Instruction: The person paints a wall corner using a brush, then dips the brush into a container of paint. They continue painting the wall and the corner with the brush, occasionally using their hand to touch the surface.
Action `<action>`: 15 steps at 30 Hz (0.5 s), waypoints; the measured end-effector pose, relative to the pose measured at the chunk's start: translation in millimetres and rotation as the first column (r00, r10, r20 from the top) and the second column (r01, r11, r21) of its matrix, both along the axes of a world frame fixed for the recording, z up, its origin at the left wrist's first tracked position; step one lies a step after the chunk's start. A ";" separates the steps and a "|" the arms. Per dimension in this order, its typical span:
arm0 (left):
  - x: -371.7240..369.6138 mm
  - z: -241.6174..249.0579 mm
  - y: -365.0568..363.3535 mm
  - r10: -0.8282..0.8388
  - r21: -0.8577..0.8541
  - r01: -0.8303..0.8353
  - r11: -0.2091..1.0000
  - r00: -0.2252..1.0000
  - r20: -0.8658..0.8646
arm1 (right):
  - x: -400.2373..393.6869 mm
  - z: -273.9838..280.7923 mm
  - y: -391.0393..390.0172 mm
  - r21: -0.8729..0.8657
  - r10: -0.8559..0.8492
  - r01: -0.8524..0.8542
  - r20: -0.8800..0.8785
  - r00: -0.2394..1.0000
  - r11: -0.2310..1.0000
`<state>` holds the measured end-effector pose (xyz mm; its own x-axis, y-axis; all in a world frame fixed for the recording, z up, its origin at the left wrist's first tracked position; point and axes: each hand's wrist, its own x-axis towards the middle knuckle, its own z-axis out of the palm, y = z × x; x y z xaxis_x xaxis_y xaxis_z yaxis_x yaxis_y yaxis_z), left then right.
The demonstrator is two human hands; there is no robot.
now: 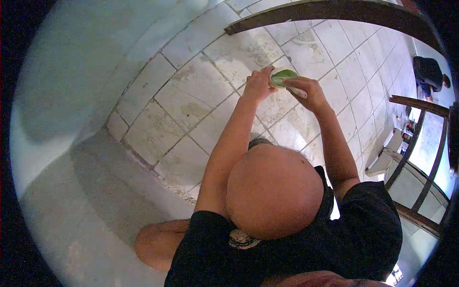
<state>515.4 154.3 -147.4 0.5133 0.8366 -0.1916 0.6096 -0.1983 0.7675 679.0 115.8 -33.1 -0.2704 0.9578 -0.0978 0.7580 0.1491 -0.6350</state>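
Both arms reach forward over the tiled floor. My left hand [259, 84] grips the left edge of a small pale, round-looking object [274, 84] with a green face [283, 76]. The fingers of my right hand [308, 92] are bent together at its right side, around a small whitish piece [297, 92] that sticks out below them. What exactly the green and whitish things are is too small to tell.
White stained floor tiles [191, 91] lie beneath the hands. A dark curved beam [334, 12] crosses the top. At the right are a dark wooden frame [411, 153] and another person [428, 74] in dark clothes. A pale wall [86, 57] rises at left.
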 end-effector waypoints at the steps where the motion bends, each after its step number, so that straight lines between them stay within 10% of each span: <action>1: 0.4 -1.4 0.6 0.004 0.015 -0.004 1.000 1.000 0.016 | 3.4 -10.0 -5.2 0.097 0.044 -0.045 0.013 0.999 0.994; 15: 2.4 11.5 15.4 -0.132 -0.151 0.112 0.982 0.982 -0.135 | 13.4 -36.9 -18.2 0.235 0.074 -0.061 -0.049 0.996 0.970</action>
